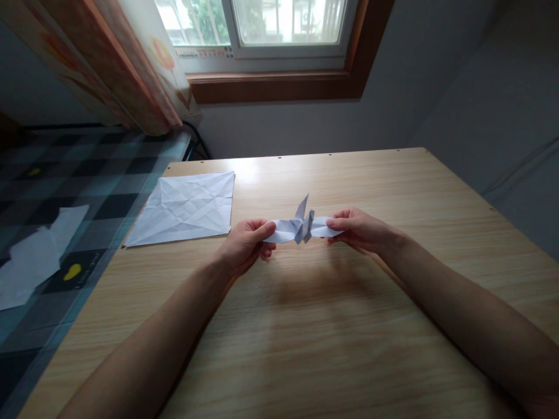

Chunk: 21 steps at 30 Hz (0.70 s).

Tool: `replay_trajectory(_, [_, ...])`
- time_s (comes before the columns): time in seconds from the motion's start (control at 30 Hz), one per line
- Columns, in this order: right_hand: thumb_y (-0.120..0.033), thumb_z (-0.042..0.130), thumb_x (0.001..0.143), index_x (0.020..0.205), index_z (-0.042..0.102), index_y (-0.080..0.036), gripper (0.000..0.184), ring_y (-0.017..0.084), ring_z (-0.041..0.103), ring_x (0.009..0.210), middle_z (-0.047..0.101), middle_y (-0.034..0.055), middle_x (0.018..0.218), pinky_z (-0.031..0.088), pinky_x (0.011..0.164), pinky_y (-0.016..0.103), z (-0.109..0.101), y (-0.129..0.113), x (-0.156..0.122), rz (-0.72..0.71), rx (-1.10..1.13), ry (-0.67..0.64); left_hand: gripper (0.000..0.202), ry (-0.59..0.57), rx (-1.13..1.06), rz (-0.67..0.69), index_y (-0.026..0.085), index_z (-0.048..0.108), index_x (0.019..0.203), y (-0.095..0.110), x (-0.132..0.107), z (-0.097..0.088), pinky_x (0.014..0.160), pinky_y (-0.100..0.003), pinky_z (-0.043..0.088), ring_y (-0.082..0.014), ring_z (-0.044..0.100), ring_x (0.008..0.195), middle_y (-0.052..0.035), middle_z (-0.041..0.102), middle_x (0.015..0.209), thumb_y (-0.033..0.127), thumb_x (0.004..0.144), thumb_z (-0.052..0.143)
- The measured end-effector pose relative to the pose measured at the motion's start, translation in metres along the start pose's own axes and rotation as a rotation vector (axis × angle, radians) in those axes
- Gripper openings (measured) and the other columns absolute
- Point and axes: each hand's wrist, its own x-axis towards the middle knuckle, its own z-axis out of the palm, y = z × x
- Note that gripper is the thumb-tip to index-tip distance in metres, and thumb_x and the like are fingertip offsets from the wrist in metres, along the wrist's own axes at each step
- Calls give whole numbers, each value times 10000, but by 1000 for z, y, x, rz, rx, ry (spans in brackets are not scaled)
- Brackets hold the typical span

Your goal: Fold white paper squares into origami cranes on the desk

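Observation:
A folded white paper crane [301, 226] is held above the wooden table [279, 349], its two wings spread sideways and a pointed part standing up in the middle. My left hand [248, 241] pinches the tip of one wing between thumb and fingers. On the other side, my right hand [356, 228] grips the opposite wing tip the same way. Below the hands, their shadow falls on the tabletop.
A creased white paper sheet [192, 203] lies at the table's back left. White paper pieces [35, 259] rest on a checked bed cover [117, 192] to the left. Behind the table are a window [288, 23] and a flowered curtain [126, 58].

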Motion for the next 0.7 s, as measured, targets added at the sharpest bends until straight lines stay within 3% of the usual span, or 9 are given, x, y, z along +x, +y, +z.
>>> replay_trajectory(0.4, [-406,883,625,727,732,-90,365,110,637,597,705,83,723,574,539,167,-5,0,1,-3,-16,0,475,28,23,-20,139,559,630,2,1,-2,333,-138,379,-58,487,353,0,599,484,431,487,905])
replay_trajectory(0.6, [-266,758,815,777,695,-80,200,118,643,579,693,82,714,550,441,159,-11,-4,3,-9,-22,190,405,114,92,59,125,552,606,2,1,-2,348,-134,375,-42,473,373,2,593,506,414,603,836])
replay_trajectory(0.7, [-242,705,864,735,655,-89,207,113,621,507,666,70,635,529,398,163,-16,-7,3,-18,-68,277,389,148,106,67,124,549,606,2,2,-2,351,-137,378,-42,473,377,7,588,510,405,624,818])
